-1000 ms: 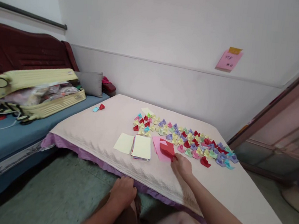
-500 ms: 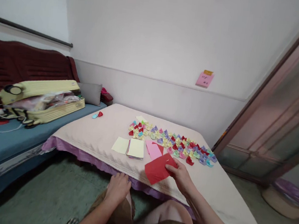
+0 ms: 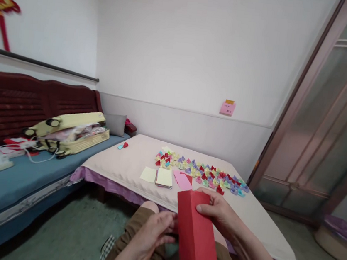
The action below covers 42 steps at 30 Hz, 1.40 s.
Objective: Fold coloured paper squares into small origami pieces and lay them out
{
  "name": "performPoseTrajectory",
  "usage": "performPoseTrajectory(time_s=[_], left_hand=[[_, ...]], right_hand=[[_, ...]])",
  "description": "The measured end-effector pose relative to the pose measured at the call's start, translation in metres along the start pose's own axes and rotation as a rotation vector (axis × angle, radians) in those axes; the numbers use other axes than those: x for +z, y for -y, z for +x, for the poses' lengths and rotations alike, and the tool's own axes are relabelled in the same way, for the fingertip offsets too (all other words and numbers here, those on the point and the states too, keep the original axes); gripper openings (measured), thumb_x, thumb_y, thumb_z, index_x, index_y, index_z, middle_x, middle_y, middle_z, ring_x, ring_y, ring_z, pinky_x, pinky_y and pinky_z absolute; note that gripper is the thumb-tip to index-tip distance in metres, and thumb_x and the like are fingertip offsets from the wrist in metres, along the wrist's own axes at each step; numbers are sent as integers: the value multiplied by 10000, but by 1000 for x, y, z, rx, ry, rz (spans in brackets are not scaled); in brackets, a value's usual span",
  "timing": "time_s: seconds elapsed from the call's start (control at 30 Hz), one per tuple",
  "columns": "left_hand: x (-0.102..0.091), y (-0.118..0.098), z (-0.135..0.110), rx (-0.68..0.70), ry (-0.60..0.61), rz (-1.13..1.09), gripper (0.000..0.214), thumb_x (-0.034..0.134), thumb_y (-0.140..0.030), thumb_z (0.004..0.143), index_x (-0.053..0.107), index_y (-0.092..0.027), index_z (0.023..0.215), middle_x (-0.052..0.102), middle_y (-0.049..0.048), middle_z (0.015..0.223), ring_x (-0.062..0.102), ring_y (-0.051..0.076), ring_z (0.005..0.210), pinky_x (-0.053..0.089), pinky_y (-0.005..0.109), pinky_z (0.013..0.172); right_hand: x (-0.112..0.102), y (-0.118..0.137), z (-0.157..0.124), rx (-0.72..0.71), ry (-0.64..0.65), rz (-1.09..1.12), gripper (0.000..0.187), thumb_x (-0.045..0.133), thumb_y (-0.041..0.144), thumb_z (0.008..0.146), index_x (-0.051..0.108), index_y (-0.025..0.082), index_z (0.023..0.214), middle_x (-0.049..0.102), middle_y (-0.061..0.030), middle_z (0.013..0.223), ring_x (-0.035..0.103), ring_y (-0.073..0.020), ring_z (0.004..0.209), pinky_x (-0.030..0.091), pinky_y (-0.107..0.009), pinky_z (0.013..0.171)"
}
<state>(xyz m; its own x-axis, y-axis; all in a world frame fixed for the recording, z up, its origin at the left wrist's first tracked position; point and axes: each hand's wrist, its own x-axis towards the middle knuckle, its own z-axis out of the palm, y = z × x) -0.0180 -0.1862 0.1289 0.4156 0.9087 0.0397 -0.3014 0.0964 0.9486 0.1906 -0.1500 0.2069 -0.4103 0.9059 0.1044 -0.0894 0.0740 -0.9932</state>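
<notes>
My right hand grips a sheet of red paper near its upper right, thumb on the front face. A lengthwise crease runs down the sheet, which hangs over my lap. Close to the paper's left edge is my left hand, its fingers apart and partly curled; whether the fingertips touch the paper I cannot tell. On the table beyond lie a stack of pale yellow paper squares, a loose yellow sheet and pink paper with red paper beside it.
Many small folded paper pieces in several colours spread across the cloth-covered table. At the left, an open yellow suitcase lies on a blue-cushioned bench. A bin stands at the right, near the glazed door.
My right hand has brought the red paper from above the table edge to over my lap, now upright. My left hand has risen from my knee to beside it. The view has tilted up.
</notes>
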Motion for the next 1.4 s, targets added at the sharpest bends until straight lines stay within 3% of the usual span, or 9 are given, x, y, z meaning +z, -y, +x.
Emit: performPoseTrajectory(time_s=[0.1, 0.17, 0.27, 0.5, 0.83, 1.07, 1.13, 1.23, 1.4], left_hand=[[4, -7, -8, 15, 25, -262, 362, 673, -460, 760, 680, -144, 938, 687, 65, 741, 608, 136, 601, 433, 215, 550], [-3, -4, -6, -7, -95, -301, 298, 734, -412, 700, 664, -132, 771, 554, -20, 481, 413, 60, 368, 264, 167, 393], [-16, -1, -3, 22, -244, -209, 278, 735, -370, 693, 616, -126, 633, 410, -73, 358, 234, 25, 319, 110, 180, 376], [-18, -27, -14, 111, -380, -18, 294, 731, -384, 683, 636, -117, 605, 398, -82, 413, 242, 21, 359, 123, 186, 402], [-3, -33, -21, 211, -476, 83, 266, 654, -372, 776, 656, -141, 644, 618, 7, 620, 488, 92, 536, 376, 184, 515], [-6, -12, -11, 358, -651, 184, 220, 686, -320, 690, 604, -152, 573, 632, 121, 1138, 611, 245, 979, 480, 290, 813], [-5, -7, -8, 390, -706, 136, 191, 701, -280, 652, 572, -156, 587, 578, 140, 1237, 615, 256, 1014, 487, 302, 835], [3, -6, -8, 405, -685, -59, 260, 715, -235, 617, 553, -180, 813, 581, 136, 1252, 668, 222, 916, 526, 318, 795], [14, -11, -12, 332, -585, -157, 596, 729, -215, 623, 439, -198, 1143, 709, 106, 983, 703, 192, 734, 551, 311, 715]], right_hand=[[18, 2, 7, 18, 45, -93, 236, 764, 266, 694, 658, 157, 874, 686, -6, 748, 604, -151, 643, 428, -237, 589], [25, 1, 11, 31, 57, -125, 220, 742, 271, 715, 658, 154, 881, 690, -11, 769, 606, -157, 660, 438, -244, 601], [31, -4, 12, 33, 85, -140, 262, 723, 326, 736, 662, 149, 919, 693, -26, 802, 607, -156, 666, 442, -237, 587], [28, -19, -13, 97, -86, -252, 308, 693, 452, 753, 640, 154, 698, 503, 67, 515, 350, -42, 341, 233, -177, 357], [48, -19, -27, -10, -210, -217, 299, 655, 471, 792, 648, 177, 743, 659, -10, 541, 557, -146, 520, 393, -242, 531], [61, -31, -24, -169, -467, -222, 340, 750, 422, 677, 569, 185, 513, 691, -69, 768, 599, -220, 749, 446, -281, 634], [64, -37, -26, -196, -554, -140, 286, 790, 379, 629, 587, 188, 565, 686, -98, 1032, 620, -263, 909, 482, -306, 721], [68, -44, -28, -193, -604, 39, 317, 823, 327, 597, 627, 226, 825, 611, -92, 1226, 665, -233, 869, 524, -331, 743], [69, -44, -29, -119, -491, 197, 603, 845, 304, 585, 525, 249, 1093, 721, -58, 898, 697, -241, 800, 550, -341, 702]])
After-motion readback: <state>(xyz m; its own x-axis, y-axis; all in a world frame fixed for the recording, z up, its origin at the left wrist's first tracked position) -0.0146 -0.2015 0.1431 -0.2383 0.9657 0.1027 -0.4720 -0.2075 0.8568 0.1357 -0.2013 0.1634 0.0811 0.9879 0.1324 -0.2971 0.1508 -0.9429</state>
